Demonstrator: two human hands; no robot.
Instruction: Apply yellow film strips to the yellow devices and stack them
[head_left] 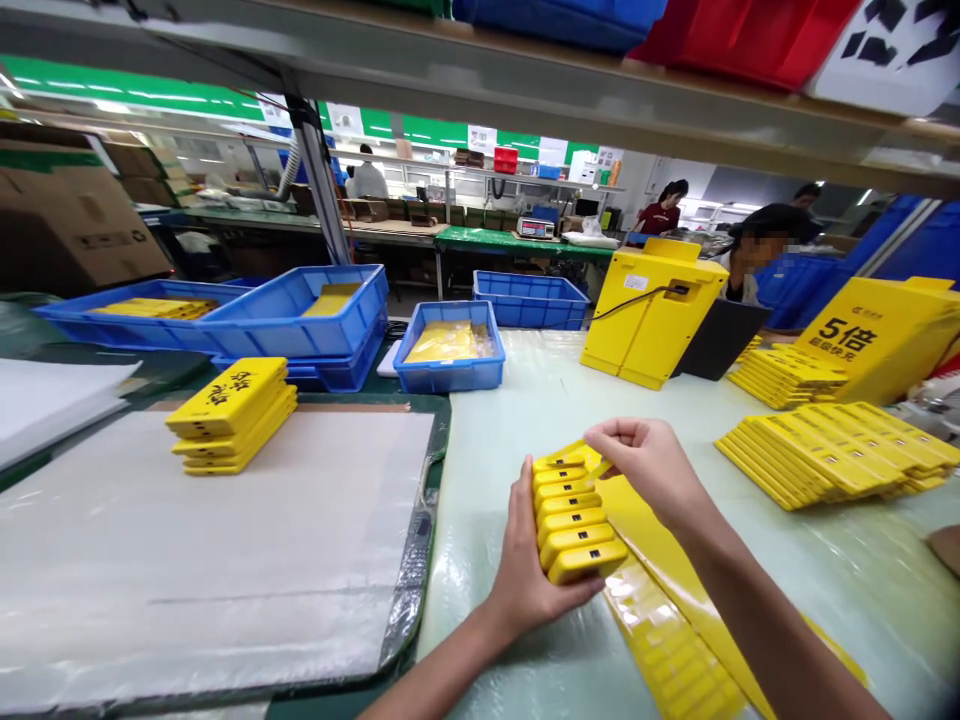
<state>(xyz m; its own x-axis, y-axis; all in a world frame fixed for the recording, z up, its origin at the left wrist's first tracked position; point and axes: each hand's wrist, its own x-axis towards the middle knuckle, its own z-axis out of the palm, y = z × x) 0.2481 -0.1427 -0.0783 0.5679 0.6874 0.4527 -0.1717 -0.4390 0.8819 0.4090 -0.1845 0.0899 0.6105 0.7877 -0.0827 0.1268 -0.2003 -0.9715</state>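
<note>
Gripping packs (574, 530) in the left hand (526, 562), pinching a yellow piece (598, 466) in the right hand (649, 462). Seemingly applying it; next needs careful alignment.

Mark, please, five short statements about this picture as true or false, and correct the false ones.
1. The left hand holds a row of yellow power banks. True.
2. The right hand lies flat on the bench. False: it is raised at the row's far end, its fingers pinching a small yellow piece.
3. A yellow sheet lies partly under the right forearm. True.
4. The bins behind the left stack are red. False: they are blue bins.
5. That stack has black lettering on top. True.
</note>
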